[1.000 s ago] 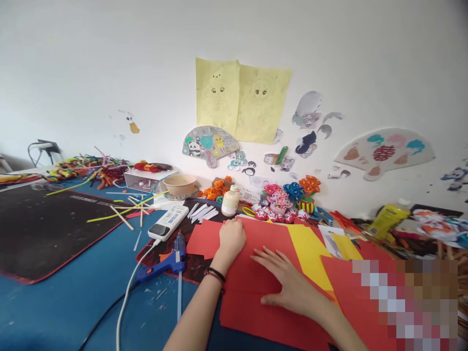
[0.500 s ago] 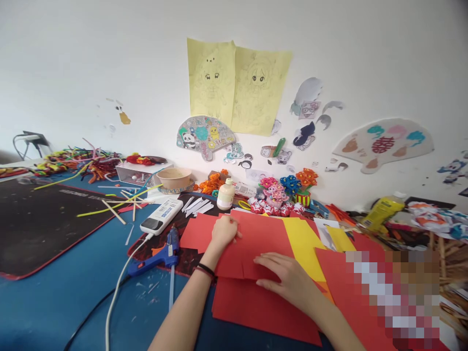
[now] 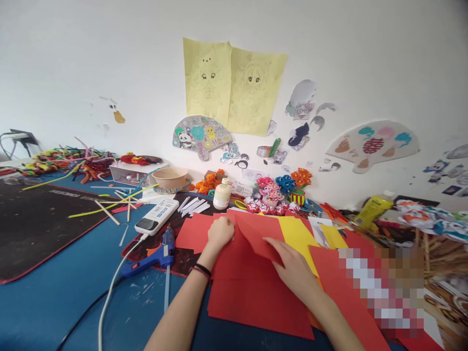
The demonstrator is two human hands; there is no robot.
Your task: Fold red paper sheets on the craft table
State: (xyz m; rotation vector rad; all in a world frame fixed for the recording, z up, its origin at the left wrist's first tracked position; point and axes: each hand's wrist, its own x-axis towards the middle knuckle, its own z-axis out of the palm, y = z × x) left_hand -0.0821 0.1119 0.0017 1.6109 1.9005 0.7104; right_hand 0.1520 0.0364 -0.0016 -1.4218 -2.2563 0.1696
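Note:
Red paper sheets lie overlapping in front of me, with yellow paper under their right side. My left hand is closed, fingers curled at the upper left of the top red sheet; what its fingertips grip is partly hidden. My right hand pinches the lower edge of a red paper flap between thumb and fingers. The flap is raised and bent, split along its left side from the part beside my left hand.
Left of the paper lie a blue glue gun and a white power bank with a cable. Behind stand a glue bottle, a bowl and pipe-cleaner flowers. A yellow bottle leans at the right.
My right hand has taken hold of the red flap and lifted it up and to the right. The slit between the two parts is longer. My left hand stays on the paper.

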